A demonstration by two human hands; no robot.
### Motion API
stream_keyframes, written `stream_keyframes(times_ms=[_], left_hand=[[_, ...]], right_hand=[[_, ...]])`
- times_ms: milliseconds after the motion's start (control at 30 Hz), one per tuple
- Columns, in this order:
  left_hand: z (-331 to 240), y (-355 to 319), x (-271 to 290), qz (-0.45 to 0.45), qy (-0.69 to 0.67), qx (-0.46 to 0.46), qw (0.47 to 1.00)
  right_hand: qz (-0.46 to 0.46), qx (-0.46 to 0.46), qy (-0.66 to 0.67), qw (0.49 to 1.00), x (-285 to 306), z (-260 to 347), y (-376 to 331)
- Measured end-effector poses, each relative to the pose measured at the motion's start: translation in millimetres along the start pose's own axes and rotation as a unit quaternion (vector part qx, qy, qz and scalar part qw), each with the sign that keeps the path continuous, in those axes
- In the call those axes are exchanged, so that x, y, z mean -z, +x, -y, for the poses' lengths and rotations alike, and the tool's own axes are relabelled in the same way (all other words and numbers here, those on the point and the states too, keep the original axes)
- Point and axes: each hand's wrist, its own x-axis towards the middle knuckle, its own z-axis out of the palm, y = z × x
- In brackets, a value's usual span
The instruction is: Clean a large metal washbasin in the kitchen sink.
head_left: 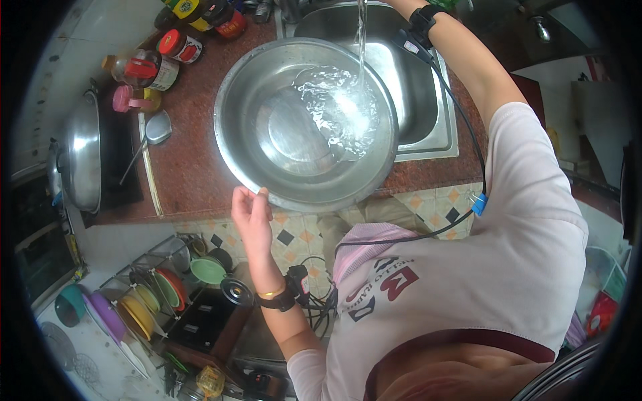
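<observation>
Basin (244, 127), wide, round and metal, resting on the red-brown speckled bench (190, 150), extending on the right over part of the metal sink (414, 107) and on the near side slightly past the bench edge. Inside, clear shallow water (334, 127), rippled and bright toward the right. From the far side, a thin stream (362, 40) falling into the basin's right half.

At the near left rim, the left hand (252, 210), with fingers curled close together and tips at the metal. Grip nearly closed there; cannot tell whether pinching the rim or merely touching it. At the far edge of view, just past a black wristband (423, 23), only the base of the right hand (401, 5); fingers cut off, so cannot tell how far open that grip is, or what is in it.

Left of the basin, on the bench, a small metal ladle (158, 127). Farther back, a jar with a red lid (180, 45), a bottle (162, 72) and a jar with a pink lid (137, 99). At the far left, a large metal pan (83, 157). Below, on the near left, a green bowl (208, 270) among racked dishes.
</observation>
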Motion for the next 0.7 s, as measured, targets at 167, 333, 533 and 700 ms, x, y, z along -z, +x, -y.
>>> stream_keyframes(times_ms=[167, 333, 533, 700], left_hand=[[-3.6, -2.9, 0.1, 0.000, 0.019, -0.005, 1.000], [-4.1, -1.6, -0.8, 0.010, 0.016, -0.009, 1.000], [-0.7, -3.4, 1.6, 0.000, 0.018, -0.012, 1.000], [0.4, -3.9, 2.4, -0.005, 0.018, -0.003, 1.000]], right_hand=[[0.007, 0.011, -0.029, 1.000, -1.8, 9.1, -0.3], [0.001, 0.021, -0.063, 0.998, 4.1, 15.2, -3.9], [0.024, -0.010, -0.223, 0.974, 1.4, 52.6, -7.5], [0.079, 0.150, -0.351, 0.921, 1.6, 31.5, -6.4]])
